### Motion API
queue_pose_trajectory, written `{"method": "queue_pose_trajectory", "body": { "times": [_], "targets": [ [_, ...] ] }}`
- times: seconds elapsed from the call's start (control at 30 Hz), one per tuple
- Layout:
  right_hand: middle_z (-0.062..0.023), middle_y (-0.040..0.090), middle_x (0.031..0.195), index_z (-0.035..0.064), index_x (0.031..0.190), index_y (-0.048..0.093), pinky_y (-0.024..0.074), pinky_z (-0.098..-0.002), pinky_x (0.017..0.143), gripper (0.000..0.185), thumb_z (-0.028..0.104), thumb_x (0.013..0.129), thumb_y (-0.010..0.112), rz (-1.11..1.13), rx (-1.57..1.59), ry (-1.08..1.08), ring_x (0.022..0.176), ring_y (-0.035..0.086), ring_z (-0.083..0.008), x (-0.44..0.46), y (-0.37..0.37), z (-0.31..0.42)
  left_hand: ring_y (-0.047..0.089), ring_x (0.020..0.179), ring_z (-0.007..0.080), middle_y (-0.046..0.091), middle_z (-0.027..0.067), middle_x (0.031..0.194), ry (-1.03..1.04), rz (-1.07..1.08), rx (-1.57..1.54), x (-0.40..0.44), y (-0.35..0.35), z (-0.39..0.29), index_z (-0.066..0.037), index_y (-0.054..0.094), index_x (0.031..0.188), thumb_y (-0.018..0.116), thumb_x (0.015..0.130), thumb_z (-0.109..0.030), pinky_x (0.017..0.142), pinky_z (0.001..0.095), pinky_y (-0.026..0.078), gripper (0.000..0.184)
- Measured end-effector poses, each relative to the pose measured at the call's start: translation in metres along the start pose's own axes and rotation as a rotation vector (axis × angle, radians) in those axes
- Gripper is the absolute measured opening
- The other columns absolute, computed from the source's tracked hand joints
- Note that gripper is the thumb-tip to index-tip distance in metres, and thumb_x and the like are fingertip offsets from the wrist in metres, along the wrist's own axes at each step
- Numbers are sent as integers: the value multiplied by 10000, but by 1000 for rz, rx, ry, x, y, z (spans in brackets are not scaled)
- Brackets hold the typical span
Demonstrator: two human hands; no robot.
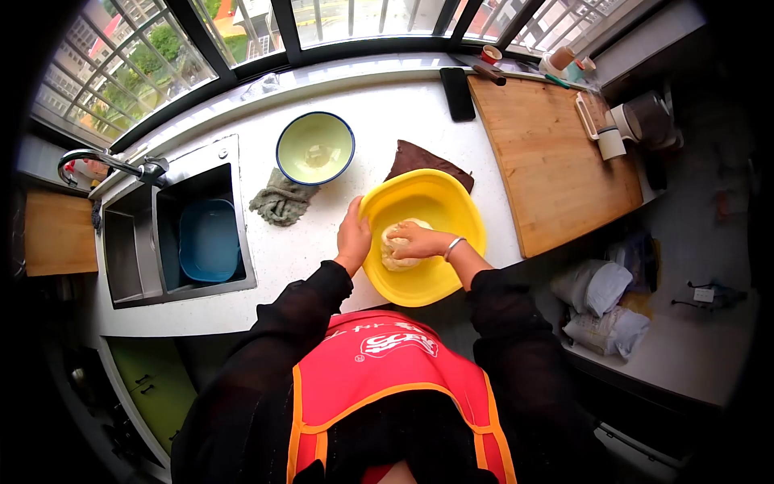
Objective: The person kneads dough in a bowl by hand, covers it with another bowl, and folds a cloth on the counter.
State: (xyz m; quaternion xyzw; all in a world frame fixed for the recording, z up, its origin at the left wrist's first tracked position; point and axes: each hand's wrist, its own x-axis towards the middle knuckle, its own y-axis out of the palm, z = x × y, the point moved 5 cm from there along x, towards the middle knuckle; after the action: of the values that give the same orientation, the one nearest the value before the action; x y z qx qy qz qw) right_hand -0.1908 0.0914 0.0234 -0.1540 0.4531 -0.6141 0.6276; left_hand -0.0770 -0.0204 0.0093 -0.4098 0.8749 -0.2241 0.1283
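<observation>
Centrally, a yellow bowl (439,191) sits at the table's (282,250) front edge, right of the middle, with a lump of pale dough (397,262) inside, toward the bowl's left wall. The dough looks roundish, with no clear long axis. It lies directly beneath the right hand (421,241), the nearer one, whose bent fingers touch its top; whether that grip closes on the dough, I cannot tell. The left hand (353,236) grips the bowl's left rim, just beside the dough but apart from it. A red apron (363,379) carries white characters above a white logo (399,345), both too distorted to read.
</observation>
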Motion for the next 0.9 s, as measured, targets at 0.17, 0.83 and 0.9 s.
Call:
{"method": "queue_pose_trajectory", "body": {
  "times": [0.17,0.83,0.9],
  "targets": [
    [-215,515,1216,33,1095,602,429,-352,898,385,224,760,596,-231,155,11,1070,538,-310,-22,-44,-38,515,1076,305,477,181,1178,-173,31,-304,-71,-7,37,-25,320,1299,534,798,-51,885,352,423,545],
    [-150,526,880,67,862,517,442,-424,721,143,34,728,553,-216,-44,58,857,542,-345,-88,25,45,620,878,276,634,187,948,-99,109,-299,0,16,45,7,540,1093,504,780,-24,776,333,474,317],
    [-148,541,837,69,834,513,457,-421,666,121,34,721,541,-200,-20,69,778,562,-348,-89,37,35,621,875,276,634,188,943,-109,97,-299,0,16,45,9,539,1094,502,780,-23,772,333,476,318]
  ]
}}
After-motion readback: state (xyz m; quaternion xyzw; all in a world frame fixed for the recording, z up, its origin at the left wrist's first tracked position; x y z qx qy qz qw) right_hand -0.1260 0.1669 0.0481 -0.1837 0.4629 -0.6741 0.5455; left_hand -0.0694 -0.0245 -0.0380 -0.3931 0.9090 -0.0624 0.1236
